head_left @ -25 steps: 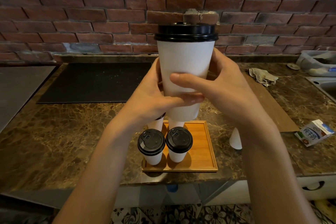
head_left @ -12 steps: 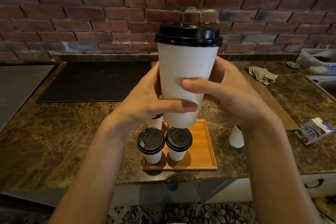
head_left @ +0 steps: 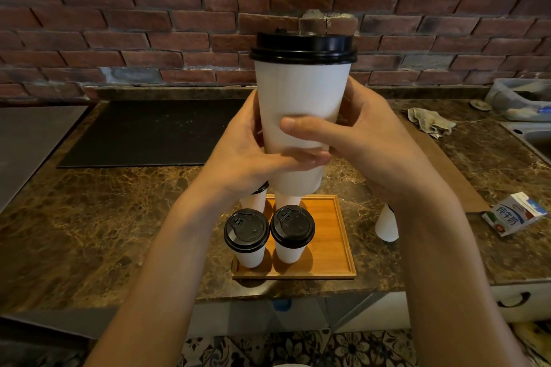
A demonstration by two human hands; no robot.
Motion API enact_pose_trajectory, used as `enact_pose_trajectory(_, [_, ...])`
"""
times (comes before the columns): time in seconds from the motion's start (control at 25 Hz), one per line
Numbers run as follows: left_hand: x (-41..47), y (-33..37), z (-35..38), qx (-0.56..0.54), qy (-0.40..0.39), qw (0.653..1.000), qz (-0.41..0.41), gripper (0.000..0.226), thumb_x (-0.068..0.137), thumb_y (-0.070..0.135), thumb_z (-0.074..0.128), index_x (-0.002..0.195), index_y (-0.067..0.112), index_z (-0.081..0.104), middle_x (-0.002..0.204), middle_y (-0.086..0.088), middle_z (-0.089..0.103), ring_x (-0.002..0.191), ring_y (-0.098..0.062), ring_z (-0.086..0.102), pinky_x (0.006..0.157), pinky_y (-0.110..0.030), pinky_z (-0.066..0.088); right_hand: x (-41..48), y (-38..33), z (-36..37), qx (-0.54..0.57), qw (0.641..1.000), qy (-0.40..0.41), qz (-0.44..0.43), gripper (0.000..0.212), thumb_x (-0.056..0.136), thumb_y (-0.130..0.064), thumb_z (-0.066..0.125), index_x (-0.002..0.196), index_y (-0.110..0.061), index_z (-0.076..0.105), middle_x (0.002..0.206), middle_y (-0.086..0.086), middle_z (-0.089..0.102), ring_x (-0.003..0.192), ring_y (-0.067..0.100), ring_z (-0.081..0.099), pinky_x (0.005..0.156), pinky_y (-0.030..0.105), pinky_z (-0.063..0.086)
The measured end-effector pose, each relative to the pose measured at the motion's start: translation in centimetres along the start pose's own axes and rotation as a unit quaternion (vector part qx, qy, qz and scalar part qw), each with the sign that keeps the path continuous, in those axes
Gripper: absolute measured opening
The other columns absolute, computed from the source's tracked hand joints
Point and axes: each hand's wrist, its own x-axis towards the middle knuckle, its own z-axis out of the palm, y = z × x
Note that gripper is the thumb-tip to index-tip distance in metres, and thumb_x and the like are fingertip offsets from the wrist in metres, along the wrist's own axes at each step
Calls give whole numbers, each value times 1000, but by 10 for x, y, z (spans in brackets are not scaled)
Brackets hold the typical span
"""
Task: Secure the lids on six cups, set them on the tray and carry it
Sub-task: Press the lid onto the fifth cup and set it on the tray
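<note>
Clasping upright white cup (head_left: 301,98) w/ black lid (head_left: 303,48) seated; left hand (head_left: 241,155) & right hand (head_left: 369,146) curled round.

Red brick wall (head_left: 119,24) behind brown marble counter (head_left: 89,217), patterned floor tiles (head_left: 298,348).

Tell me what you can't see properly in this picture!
Head view:
- Back cups on the orange wooden tray: mostly behind the tall white paper cup and left hand; count unclear.
- Small white cup on the marble counter: top behind the right forearm; lid unknown.
- Clear plastic tub: cut off by right edge.
</note>
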Motion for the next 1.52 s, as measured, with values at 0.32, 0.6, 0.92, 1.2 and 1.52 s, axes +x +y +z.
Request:
enact_pose_trajectory(0.32, [2, -5, 6, 15, 49, 999, 6, 80, 61, 10, 84, 120, 41, 41, 114, 19, 59, 108, 5, 58, 76, -11, 50, 4, 8, 14, -11, 998, 63, 9, 71, 70, -31, 85, 132, -23, 50, 118, -6, 62, 106, 9, 62, 87, 37, 58])
enact_pose_trajectory(0.6, [4, -5, 5, 28, 33, 999, 10, 79, 59, 5, 80, 116, 44, 40, 111, 20, 58, 104, 10, 57, 75, -8, 49, 5, 11, 16, 3, 996, 89, -8, 71, 68, -32, 87, 129, -22, 51, 117, -6, 63, 106, 7, 63, 84, 36, 59])
enact_pose_trajectory(0.92, [4, 3, -2, 16, -39, 999, 1, 82, 54, 25, 89, 120, 40, 41, 106, 30, 62, 104, 6, 59, 73, -8, 50, 2, 8, 0, 46, 999, 9, -24, 65, 65, -30, 84, 123, -29, 55, 114, -10, 67, 107, 6, 64, 84, 29, 57])
enact_pose_trajectory(1.2, [0, 1, -8, 5, -90, 996, -12, 76, 60, 19, 80, 126, 29, 42, 109, 22, 64, 106, -3, 62, 77, -13, 52, -1, 12, -8, 61, 996, -63, -22, 65, 60, -35, 81, 120, -30, 57, 115, -7, 69, 113, 14, 64, 93, 39, 55])
enact_pose_trajectory(1.52, [-3, 2, -6, 27, -52, 998, -6, 71, 58, 25, 81, 118, 38, 44, 105, 29, 64, 103, 5, 61, 72, -8, 50, -1, 9, -7, 44, 997, -66, -13, 64, 57, -37, 81, 116, -33, 57, 112, -9, 69, 110, 11, 64, 91, 37, 56])
